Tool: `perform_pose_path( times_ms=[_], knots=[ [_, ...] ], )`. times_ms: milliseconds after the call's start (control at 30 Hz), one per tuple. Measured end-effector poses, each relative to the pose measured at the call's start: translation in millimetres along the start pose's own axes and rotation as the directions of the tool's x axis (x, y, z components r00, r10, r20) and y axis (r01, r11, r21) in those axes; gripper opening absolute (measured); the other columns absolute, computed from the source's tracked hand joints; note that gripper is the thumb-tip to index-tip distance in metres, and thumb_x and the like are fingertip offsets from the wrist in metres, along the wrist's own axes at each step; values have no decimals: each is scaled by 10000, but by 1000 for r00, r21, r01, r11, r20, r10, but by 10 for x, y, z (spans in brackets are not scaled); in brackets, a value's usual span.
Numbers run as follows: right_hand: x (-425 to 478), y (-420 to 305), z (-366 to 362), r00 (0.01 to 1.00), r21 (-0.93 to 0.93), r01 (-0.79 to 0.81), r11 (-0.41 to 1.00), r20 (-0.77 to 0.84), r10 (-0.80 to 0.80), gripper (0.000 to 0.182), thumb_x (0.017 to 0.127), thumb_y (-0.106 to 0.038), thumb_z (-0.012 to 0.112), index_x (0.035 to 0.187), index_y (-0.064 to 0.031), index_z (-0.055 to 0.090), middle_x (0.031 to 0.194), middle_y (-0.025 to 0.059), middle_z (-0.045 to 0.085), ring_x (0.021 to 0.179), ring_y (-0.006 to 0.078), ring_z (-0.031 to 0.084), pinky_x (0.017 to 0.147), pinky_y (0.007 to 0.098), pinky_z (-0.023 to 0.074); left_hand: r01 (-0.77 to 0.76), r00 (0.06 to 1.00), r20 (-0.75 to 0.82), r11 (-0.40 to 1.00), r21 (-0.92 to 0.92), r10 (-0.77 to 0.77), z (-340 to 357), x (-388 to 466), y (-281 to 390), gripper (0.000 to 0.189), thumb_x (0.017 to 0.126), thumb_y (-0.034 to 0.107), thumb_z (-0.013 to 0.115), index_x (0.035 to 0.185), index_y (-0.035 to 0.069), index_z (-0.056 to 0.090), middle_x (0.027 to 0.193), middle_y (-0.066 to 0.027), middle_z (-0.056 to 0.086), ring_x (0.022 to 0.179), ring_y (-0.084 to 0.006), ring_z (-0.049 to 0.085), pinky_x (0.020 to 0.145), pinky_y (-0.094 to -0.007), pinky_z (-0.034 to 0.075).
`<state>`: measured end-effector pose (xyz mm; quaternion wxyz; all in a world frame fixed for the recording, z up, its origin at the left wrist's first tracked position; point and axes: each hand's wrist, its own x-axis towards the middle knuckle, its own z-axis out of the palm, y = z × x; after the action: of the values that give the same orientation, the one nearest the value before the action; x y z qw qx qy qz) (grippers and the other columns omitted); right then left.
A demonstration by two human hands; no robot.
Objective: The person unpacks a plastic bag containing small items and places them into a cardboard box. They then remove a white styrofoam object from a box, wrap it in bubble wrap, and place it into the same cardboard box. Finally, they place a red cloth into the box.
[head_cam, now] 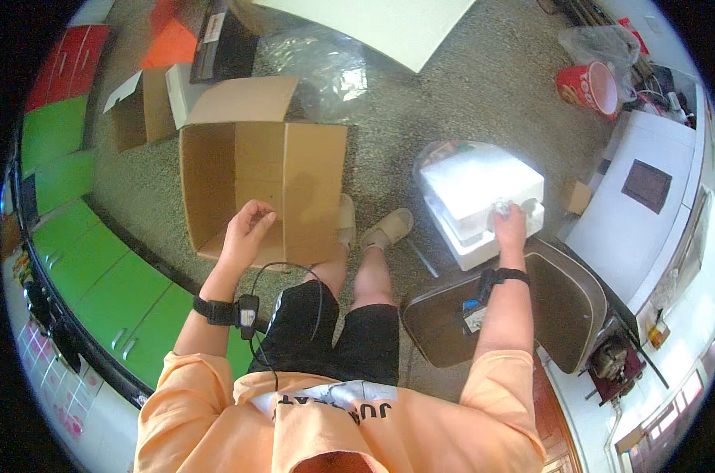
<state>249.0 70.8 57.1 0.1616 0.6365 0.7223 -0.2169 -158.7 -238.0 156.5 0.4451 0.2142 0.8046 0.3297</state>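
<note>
My left hand (251,232) hovers over the near left part of an open cardboard box (316,177), its fingers loosely curled and nothing visible in them. The box's inside faces up, and one flap (242,100) is folded out at the far side. On the right, my right hand (511,229) grips a bunched piece of clear plastic (500,207) against the side of a white foam package (478,183). Clear film wraps part of that package, and something colourful shows at its far left corner. My fingertips are partly hidden by the plastic.
An open brown bin (561,295) stands under my right forearm. Clear plastic sheeting (322,71) and a white panel (387,23) lie ahead. A smaller carton (141,109) is at far left, with green cabinets (115,295) nearer. A red tub (588,88) sits at far right.
</note>
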Motion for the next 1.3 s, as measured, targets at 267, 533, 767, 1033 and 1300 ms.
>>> perform_pose_path(
  times_ms=[267, 533, 767, 1033, 1300],
  knots=[
    [-666, -259, -369, 966, -112, 38, 993, -250, -65, 580, 744, -261, 672, 1248, -72, 456, 1341, 224, 306, 1149, 385, 434, 948, 431, 387, 105, 981, -159, 994, -24, -108, -538, -416, -558, 161, 885, 168, 532, 850, 13, 562, 757, -13, 567, 745, -96, 496, 701, -247, 408],
    [-1520, 19, -408, 961, -98, 84, 992, -254, -106, 527, 747, -212, 680, 1217, -72, 488, 1356, 224, 286, 1250, 383, 308, 1013, 449, 300, 153, 852, -502, 988, -29, -147, -1155, -1304, -1076, 255, 893, 242, 498, 758, 35, 560, 684, -16, 529, 673, -117, 471, 646, -261, 383],
    [-2566, 410, -844, 958, -123, 18, 992, -281, -52, 420, 761, -196, 652, 1149, -74, 543, 1380, 229, 270, 1247, 388, 322, 981, 450, 345, 126, 711, -670, 976, -176, -213, -1601, -2628, -1439, 303, 877, 276, 543, 708, 28, 577, 647, -9, 542, 618, -82, 463, 538, -252, 331],
    [-3025, 2486, -775, 865, -729, 59, 682, -304, -400, 237, 768, -261, 557, 686, -66, 664, 708, 101, 636, 543, 281, 577, 455, 404, 453, -111, 512, -853, 977, -180, -99, -1918, -3781, -1620, 217, 844, 199, 600, 783, -9, 616, 703, -54, 614, 621, -108, 555, 603, -249, 446],
    [-3921, 1489, -837, 803, -357, -581, 731, -105, 587, 425, 845, -392, 512, 1097, -65, 614, 1117, 127, 595, 938, 372, 543, 900, 482, 398, -126, 468, -764, 823, -554, -443, -2386, -4286, -1901, 323, 883, 296, 570, 798, -12, 623, 693, -67, 622, 554, -139, 559, 584, -290, 468]
  ],
)
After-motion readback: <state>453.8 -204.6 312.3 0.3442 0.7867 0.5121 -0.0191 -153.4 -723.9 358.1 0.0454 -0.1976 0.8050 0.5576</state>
